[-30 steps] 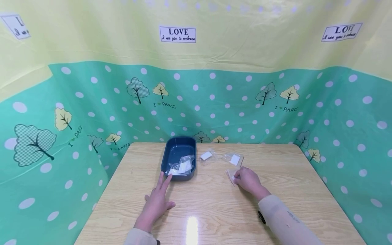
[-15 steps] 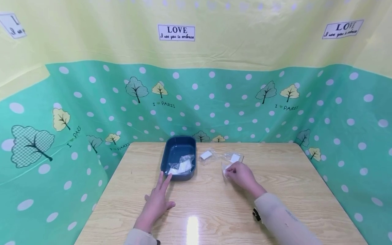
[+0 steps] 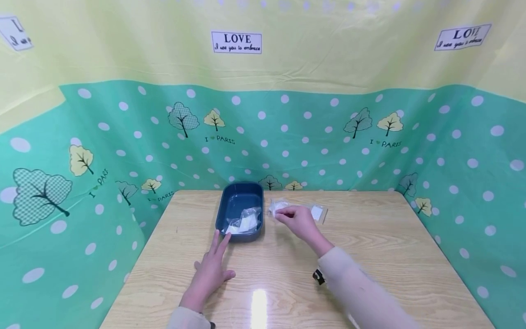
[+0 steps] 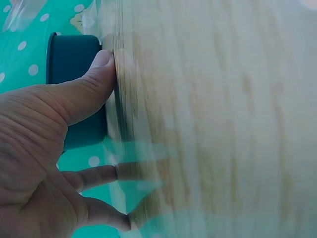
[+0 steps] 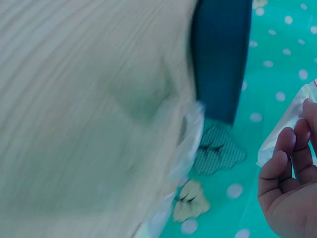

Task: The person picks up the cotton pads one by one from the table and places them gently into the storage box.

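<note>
A dark blue rectangular tray stands at the back of the wooden table, with small clear plastic bags holding white pieces at its near end. My left hand lies with spread fingers, its fingertips at the tray's near edge. My right hand is raised just right of the tray and pinches a small clear plastic bag between thumb and fingers. Beneath and behind that hand lies another clear bag, partly hidden. Farther right, one more bag with a white piece lies flat.
The wooden table meets a green polka-dot curtain at the back and on both sides. A bright light reflection shows on the table's front part.
My right hand has picked up the plastic bag from the table and carried it left towards the tray. The left hand has stayed in place.
</note>
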Available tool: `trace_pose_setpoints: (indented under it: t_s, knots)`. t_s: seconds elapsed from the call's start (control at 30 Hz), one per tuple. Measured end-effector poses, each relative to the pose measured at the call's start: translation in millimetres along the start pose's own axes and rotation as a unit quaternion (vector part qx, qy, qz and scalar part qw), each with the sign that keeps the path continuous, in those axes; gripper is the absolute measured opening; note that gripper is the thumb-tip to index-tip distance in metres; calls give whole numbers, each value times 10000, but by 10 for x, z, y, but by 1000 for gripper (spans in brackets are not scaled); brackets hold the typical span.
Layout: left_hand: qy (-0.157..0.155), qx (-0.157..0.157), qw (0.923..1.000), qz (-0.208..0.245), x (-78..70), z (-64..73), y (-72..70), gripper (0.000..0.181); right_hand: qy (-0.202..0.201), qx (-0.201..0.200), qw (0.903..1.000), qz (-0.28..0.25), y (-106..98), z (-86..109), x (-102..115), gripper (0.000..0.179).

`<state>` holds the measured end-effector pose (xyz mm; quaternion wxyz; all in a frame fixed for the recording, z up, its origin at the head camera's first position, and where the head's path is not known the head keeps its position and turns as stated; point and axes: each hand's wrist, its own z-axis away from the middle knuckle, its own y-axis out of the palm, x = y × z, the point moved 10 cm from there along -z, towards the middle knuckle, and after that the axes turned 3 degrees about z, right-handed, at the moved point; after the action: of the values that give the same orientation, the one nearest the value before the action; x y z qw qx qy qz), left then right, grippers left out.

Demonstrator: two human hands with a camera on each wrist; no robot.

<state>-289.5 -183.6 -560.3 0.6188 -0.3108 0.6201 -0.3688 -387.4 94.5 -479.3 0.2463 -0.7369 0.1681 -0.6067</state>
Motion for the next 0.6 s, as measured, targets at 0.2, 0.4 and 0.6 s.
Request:
trace_pose_setpoints:
  t_s: [0.2, 0.4, 0.6]
  knots:
    - [-27, 17, 10000, 5, 7, -7, 3, 122, -298, 111, 9995, -59, 224, -111, 324, 17]
    - [-58, 54, 10000, -3, 38, -9, 31, 123, -339, 266, 9991, 7, 474, -206, 408, 18]
    - [17, 22, 10000, -12, 35, -15, 32, 123, -143, 420, 9990, 62, 623, -202, 351, 18]
